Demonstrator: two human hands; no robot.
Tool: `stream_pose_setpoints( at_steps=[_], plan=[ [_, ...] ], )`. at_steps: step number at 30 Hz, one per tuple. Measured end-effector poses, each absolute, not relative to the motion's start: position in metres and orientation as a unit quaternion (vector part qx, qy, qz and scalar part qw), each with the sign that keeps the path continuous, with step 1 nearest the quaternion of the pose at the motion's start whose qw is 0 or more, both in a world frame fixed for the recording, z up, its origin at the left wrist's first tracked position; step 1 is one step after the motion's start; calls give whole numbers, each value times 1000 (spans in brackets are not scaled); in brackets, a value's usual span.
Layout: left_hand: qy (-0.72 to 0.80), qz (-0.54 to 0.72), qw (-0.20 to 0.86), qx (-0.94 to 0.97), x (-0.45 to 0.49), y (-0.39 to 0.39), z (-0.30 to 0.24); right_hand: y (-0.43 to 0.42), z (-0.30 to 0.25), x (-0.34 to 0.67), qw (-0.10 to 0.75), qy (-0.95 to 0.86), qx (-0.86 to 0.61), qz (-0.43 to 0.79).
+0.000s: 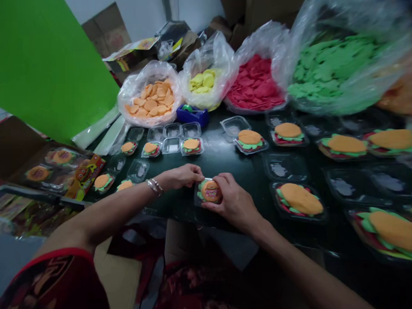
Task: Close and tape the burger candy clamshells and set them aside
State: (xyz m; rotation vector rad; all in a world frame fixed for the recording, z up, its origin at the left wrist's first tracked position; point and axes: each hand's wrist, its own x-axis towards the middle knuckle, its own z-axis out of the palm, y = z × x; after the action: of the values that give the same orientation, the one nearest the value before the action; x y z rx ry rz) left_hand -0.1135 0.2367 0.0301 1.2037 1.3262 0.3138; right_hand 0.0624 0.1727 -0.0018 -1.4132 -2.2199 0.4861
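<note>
Both my hands meet on one small clear plastic case (210, 191) with a toy burger inside, lying on the dark table (226, 158) near its front edge. My left hand (181, 177) pinches the case's upper left corner with closed fingers; a bracelet sits on that wrist. My right hand (233, 201) wraps round the case's right and lower side, thumb along its edge. The burger shows an orange bun with green and red layers and a printed label on top.
Several more burgers in clear trays (251, 140) and several empty trays (172, 145) cover the table. At the back stand plastic bags of orange (152, 101), yellow (203, 81), red (254, 85) and green (328, 69) foam pieces. A blue tape dispenser (192, 113) and a box of packed burgers (61, 171) lie left.
</note>
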Motion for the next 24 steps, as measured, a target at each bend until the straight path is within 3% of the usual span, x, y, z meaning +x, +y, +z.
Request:
stream_pose_setpoints(
  at_steps=[8,13,24],
  plan=[
    [597,188,604,493,-125,195,38,168,1,62,226,-803,-523,174],
    [595,187,661,418,-125,150,27,165,-4,60,245,-803,-525,140],
    [607,220,664,377,-112,150,18,167,-7,64,250,-799,-528,142]
  ],
)
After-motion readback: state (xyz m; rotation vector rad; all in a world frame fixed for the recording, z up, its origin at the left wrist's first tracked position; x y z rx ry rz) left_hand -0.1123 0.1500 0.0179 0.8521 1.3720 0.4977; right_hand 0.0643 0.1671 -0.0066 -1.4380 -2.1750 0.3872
